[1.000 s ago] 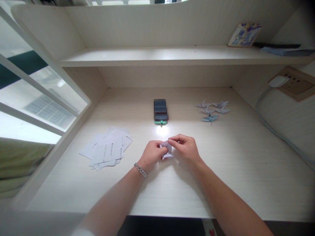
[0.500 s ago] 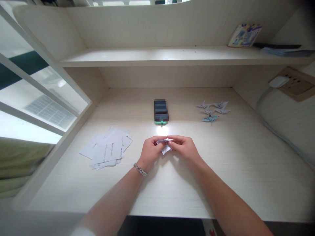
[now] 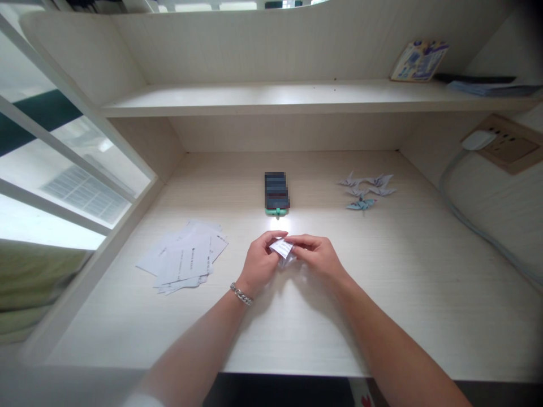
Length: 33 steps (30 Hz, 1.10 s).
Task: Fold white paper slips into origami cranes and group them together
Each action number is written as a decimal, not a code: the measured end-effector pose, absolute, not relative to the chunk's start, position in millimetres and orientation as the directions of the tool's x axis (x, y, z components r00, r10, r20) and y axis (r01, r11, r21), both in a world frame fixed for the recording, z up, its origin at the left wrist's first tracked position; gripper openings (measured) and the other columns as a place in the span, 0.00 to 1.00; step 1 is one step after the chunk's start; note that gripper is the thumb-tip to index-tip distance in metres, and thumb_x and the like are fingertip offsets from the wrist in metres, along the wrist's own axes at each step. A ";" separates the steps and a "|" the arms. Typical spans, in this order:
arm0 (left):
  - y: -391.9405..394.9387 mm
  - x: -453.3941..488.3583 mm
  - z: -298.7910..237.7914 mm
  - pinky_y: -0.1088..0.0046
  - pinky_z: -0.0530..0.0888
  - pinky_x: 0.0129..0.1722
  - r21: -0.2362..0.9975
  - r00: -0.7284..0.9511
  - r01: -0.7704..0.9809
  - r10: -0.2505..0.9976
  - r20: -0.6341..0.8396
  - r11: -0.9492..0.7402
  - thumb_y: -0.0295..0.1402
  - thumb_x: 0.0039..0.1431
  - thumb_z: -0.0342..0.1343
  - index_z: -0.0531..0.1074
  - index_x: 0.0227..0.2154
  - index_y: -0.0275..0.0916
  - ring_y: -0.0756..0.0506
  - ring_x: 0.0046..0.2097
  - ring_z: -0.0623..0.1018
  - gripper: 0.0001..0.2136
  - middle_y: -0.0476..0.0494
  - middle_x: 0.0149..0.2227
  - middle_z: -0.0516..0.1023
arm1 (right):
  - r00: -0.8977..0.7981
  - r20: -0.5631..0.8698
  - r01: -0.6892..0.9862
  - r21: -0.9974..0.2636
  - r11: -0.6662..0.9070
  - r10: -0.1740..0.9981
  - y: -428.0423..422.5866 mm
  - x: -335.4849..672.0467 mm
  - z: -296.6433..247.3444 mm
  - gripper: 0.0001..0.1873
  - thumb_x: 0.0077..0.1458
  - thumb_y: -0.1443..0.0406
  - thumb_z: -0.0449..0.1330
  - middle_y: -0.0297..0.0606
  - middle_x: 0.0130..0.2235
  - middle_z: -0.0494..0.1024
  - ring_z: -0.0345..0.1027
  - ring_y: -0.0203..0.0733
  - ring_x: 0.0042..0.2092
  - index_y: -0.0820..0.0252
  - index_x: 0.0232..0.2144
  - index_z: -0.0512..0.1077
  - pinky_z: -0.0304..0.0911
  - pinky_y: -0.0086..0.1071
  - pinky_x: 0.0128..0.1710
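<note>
Hands (image 3: 259, 262) (image 3: 320, 255) pinching folded paper (image 3: 281, 247), loose sheets (image 3: 185, 261) at left, paper cranes (image 3: 360, 204) at right

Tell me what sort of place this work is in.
Probably a study-desk nook, perhaps in a home or dormitory: a pale desktop, a built-in shelf above it, and a wall socket on the right with a white plug in it.
</note>
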<state>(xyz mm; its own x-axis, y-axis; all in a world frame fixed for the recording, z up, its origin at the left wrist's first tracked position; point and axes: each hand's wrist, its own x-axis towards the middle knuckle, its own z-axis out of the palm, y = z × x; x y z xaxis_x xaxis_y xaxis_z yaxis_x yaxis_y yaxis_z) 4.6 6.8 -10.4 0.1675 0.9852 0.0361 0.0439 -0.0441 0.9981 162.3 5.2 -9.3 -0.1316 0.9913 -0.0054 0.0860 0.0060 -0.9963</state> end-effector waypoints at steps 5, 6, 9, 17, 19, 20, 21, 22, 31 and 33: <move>6.4 3.3 -8.5 0.72 0.71 0.39 0.994 0.193 0.078 0.979 0.066 -0.083 0.23 0.50 0.54 0.72 0.43 0.36 0.46 0.41 0.75 0.16 0.40 0.42 0.76 | -0.174 0.010 0.129 -0.991 0.033 0.985 6.0 164.9 -10.0 0.13 0.46 0.65 0.61 0.39 0.35 0.77 0.68 0.39 0.33 0.55 0.36 0.78 0.61 0.33 0.33; 6.3 3.1 -8.3 0.73 0.71 0.39 0.992 0.201 0.087 0.977 0.074 -0.093 0.23 0.50 0.54 0.71 0.43 0.36 0.46 0.41 0.75 0.16 0.40 0.42 0.76 | -0.182 0.014 0.137 -0.990 0.039 0.983 6.2 165.6 -10.6 0.12 0.46 0.65 0.61 0.39 0.36 0.77 0.68 0.39 0.33 0.55 0.36 0.78 0.61 0.32 0.33; 6.2 2.7 -8.8 0.72 0.70 0.41 0.987 0.206 0.107 0.974 0.097 -0.121 0.23 0.51 0.54 0.71 0.43 0.37 0.46 0.43 0.74 0.15 0.40 0.44 0.75 | -0.198 0.006 0.132 -0.991 0.033 0.980 7.2 166.9 -12.4 0.13 0.46 0.64 0.61 0.40 0.36 0.77 0.68 0.39 0.33 0.57 0.36 0.78 0.61 0.33 0.33; 6.5 4.2 -10.6 0.73 0.70 0.37 0.987 0.217 0.139 0.975 0.051 -0.082 0.29 0.53 0.54 0.72 0.40 0.36 0.47 0.39 0.74 0.10 0.41 0.40 0.76 | -0.120 -0.129 -0.030 -0.991 -0.133 0.984 8.4 161.6 -17.7 0.14 0.42 0.59 0.65 0.41 0.29 0.79 0.68 0.40 0.29 0.63 0.30 0.78 0.62 0.33 0.30; 6.8 4.8 -10.0 0.73 0.70 0.36 0.990 0.224 0.124 0.974 0.036 -0.065 0.30 0.53 0.55 0.73 0.38 0.35 0.47 0.38 0.73 0.09 0.42 0.38 0.76 | -0.113 -0.175 -0.069 -0.981 -0.183 0.978 8.0 160.3 -17.9 0.14 0.40 0.59 0.66 0.42 0.28 0.78 0.68 0.40 0.28 0.64 0.29 0.78 0.62 0.33 0.29; 7.0 5.1 -9.8 0.74 0.70 0.35 0.991 0.222 0.120 0.975 0.027 -0.055 0.31 0.53 0.55 0.73 0.37 0.35 0.47 0.37 0.73 0.09 0.42 0.37 0.76 | -0.104 -0.196 -0.087 -0.975 -0.205 0.975 7.7 159.6 -17.8 0.15 0.40 0.59 0.67 0.42 0.28 0.78 0.68 0.40 0.28 0.64 0.29 0.78 0.62 0.32 0.29; 7.2 5.3 -9.8 0.74 0.69 0.34 0.992 0.217 0.116 0.976 0.018 -0.044 0.31 0.52 0.55 0.73 0.36 0.35 0.48 0.36 0.73 0.09 0.42 0.36 0.76 | -0.088 -0.213 -0.102 -0.970 -0.222 0.973 7.4 158.9 -17.4 0.15 0.39 0.59 0.67 0.42 0.29 0.78 0.68 0.39 0.29 0.64 0.29 0.78 0.62 0.32 0.28; 7.3 5.4 -10.1 0.74 0.69 0.34 0.993 0.208 0.112 0.978 0.009 -0.033 0.32 0.52 0.55 0.73 0.36 0.35 0.48 0.36 0.73 0.09 0.43 0.36 0.76 | -0.067 -0.226 -0.115 -0.966 -0.233 0.972 7.2 158.1 -17.0 0.15 0.39 0.59 0.68 0.41 0.29 0.78 0.68 0.39 0.28 0.63 0.29 0.78 0.62 0.31 0.28; 7.5 4.8 -12.6 0.76 0.67 0.31 0.994 0.207 0.099 0.977 -0.058 0.038 0.33 0.50 0.57 0.73 0.32 0.34 0.49 0.33 0.72 0.08 0.44 0.32 0.75 | -0.083 -0.218 -0.098 -0.969 -0.225 0.972 6.6 159.5 -15.0 0.16 0.36 0.57 0.69 0.39 0.26 0.77 0.66 0.36 0.25 0.63 0.27 0.77 0.59 0.28 0.23; 7.4 4.8 -11.4 0.77 0.66 0.30 0.992 0.211 0.123 0.975 -0.066 0.040 0.34 0.50 0.56 0.73 0.31 0.35 0.50 0.31 0.71 0.08 0.46 0.30 0.74 | -0.086 -0.194 -0.065 -0.978 -0.200 0.977 7.0 159.4 -15.3 0.17 0.38 0.56 0.67 0.40 0.26 0.77 0.66 0.37 0.25 0.63 0.28 0.77 0.59 0.29 0.22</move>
